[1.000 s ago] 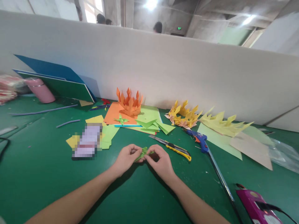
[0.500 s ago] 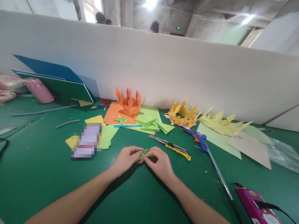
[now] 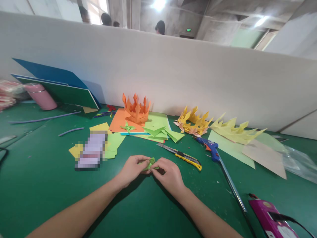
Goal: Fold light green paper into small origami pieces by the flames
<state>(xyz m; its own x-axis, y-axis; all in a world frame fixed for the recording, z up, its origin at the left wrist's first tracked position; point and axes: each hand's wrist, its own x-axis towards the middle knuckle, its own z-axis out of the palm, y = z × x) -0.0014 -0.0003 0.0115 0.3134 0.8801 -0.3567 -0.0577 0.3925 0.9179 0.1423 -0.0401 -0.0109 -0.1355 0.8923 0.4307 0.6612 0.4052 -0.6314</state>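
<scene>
Landmark for all places: the utility knife [image 3: 182, 155], lying flat on the green table [image 3: 138, 211], blade angled away to the left, yellow handle toward the near right.

Hands: both at work on one small folded green paper piece [image 3: 151, 162], which sits just on the near side of the knife's blade end, a little left of it. Left hand [image 3: 132, 168] pinches the piece between thumb and fingers from its left side. Right hand [image 3: 170, 172], nearer than the knife, has thumb and forefinger drawn together on the piece's right part, pinching it there (the curled fingers hide much of the paper; its exact shape cannot be told). Hands close together, fingertips nearly meeting over the paper.

Beyond the knife, to the left: orange paper crown [image 3: 137, 109], upright, points up, on an orange sheet [image 3: 119, 120]. Small green paper star [image 3: 127, 127] in front of the crown. Light green folded papers [image 3: 158, 131] just past the blade tip.

Straight beyond the knife: yellow-orange paper crown [image 3: 193, 122]. Right of that, a pale yellow spiked paper strip [image 3: 237, 130].

Right of the knife, near its handle: blue glue gun [image 3: 211, 148]. Farther right and nearer: magenta box [image 3: 269, 216] with a black cable.

Left of the knife: a pixelated phone [image 3: 91, 150], yellow and green papers partly under it. Well off to the far left: pink bottle [image 3: 41, 96], leaning.
</scene>
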